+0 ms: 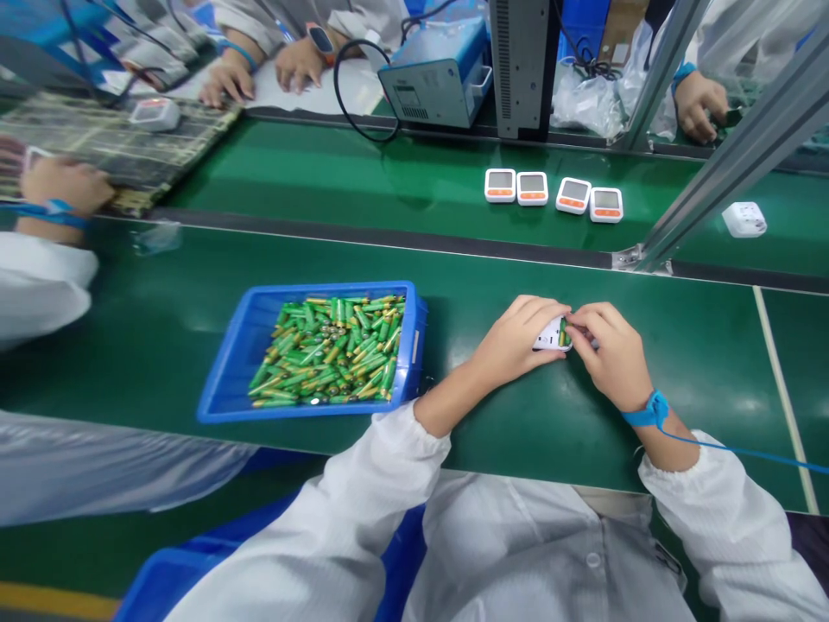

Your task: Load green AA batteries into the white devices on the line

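My left hand is closed around a small white device held just above the green bench. My right hand pinches a green battery against the device's open back. A blue wrist strap with a cord circles my right wrist. To the left, a blue tray holds a heap of green and gold batteries.
Several white devices with screens lie in a row on the far green belt, and another white one sits at right. Other people's hands work at the back and left. A metal frame post slants at right.
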Demonstrator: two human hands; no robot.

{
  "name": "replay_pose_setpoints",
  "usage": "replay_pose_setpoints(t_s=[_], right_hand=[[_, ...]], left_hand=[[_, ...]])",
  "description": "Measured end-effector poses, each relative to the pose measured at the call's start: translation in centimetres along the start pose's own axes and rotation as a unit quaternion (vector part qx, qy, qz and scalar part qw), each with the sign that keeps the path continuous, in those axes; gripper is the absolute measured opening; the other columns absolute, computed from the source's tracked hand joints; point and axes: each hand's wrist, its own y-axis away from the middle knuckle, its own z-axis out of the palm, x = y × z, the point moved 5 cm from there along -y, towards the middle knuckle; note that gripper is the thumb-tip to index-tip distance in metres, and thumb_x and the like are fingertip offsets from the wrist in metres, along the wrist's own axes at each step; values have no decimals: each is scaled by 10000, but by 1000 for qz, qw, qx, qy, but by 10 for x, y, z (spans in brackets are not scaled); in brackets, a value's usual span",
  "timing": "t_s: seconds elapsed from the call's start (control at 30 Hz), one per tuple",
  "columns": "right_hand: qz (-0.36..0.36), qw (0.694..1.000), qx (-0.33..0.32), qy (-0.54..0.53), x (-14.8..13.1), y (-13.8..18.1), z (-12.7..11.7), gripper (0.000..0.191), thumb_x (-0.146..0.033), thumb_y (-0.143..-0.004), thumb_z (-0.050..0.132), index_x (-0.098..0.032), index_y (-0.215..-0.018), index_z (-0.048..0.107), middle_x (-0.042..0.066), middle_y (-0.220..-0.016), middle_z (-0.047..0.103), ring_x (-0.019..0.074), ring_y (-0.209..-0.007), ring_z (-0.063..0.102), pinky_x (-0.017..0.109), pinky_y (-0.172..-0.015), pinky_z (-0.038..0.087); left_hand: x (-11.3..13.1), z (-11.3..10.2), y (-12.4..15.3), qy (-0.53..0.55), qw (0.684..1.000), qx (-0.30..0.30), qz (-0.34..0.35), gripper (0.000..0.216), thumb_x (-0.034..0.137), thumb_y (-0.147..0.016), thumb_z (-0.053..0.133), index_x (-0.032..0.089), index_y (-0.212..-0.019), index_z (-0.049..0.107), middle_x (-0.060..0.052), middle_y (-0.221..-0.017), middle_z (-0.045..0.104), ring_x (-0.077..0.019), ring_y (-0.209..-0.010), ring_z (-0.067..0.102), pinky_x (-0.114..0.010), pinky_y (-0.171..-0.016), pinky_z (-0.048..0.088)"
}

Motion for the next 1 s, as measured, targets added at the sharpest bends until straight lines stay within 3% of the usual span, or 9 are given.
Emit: replay_pose_setpoints(t_s=[0.1,0.23,0.33,0.6,0.73,0.87,1.0], right_hand=[[1,1000,0,6,2,3,3,175,-232,-1104,629,-236,-1166,793,112,-1197,806,276,-1079,787,402,-954,654],[-7,1000,6,-1,0,8,7,356,-213,-1125,554,-235,-1406,772,126,-1445,780,303,-1332,750,472,-1171,618],[2,999,26,-41,-6,9,6,418,-240,-1135,549,-263,-1507,738,102,-1536,743,308,-1416,721,495,-1236,593],[126,964,94,-214,-4,2,-9,158,-369,-1060,728,-268,-1106,840,77,-1262,860,285,-1195,824,415,-939,723],[112,973,113,-167,-5,2,-12,152,-394,-1043,744,-276,-1050,840,78,-1202,863,287,-1153,821,434,-960,704],[126,977,111,-129,-2,2,-12,156,-403,-1023,754,-270,-1050,830,61,-1029,845,256,-950,809,388,-856,692],[146,976,106,-121,4,3,-12,177,-419,-1017,753,-256,-1030,823,51,-977,838,242,-884,802,361,-816,674]], left_hand=[[-1,1,0,-1,999,24,22,603,507,-1031,803,204,-1518,619,-173,-1438,718,-365,-1365,649,-579,-1190,519],[-1,-4,-1,-22,996,77,45,540,467,-1059,775,189,-1497,625,-178,-1423,722,-349,-1353,653,-572,-1200,512],[2,-12,-2,-33,989,123,70,533,455,-1056,786,186,-1485,620,-174,-1407,732,-331,-1334,666,-556,-1194,521],[15,-21,1,-42,976,165,133,520,407,-1032,829,233,-1477,622,-154,-1398,747,-309,-1330,677,-529,-1157,549],[19,-21,0,-17,976,167,136,550,400,-1021,842,233,-1490,608,-152,-1387,752,-304,-1318,684,-525,-1165,541],[15,-18,-2,-10,986,138,96,545,471,-1019,836,225,-1454,618,-157,-1370,752,-323,-1308,696,-556,-1173,524],[12,-15,-4,10,990,116,75,553,501,-1007,841,207,-1427,633,-171,-1359,750,-339,-1306,694,-554,-1164,526]])
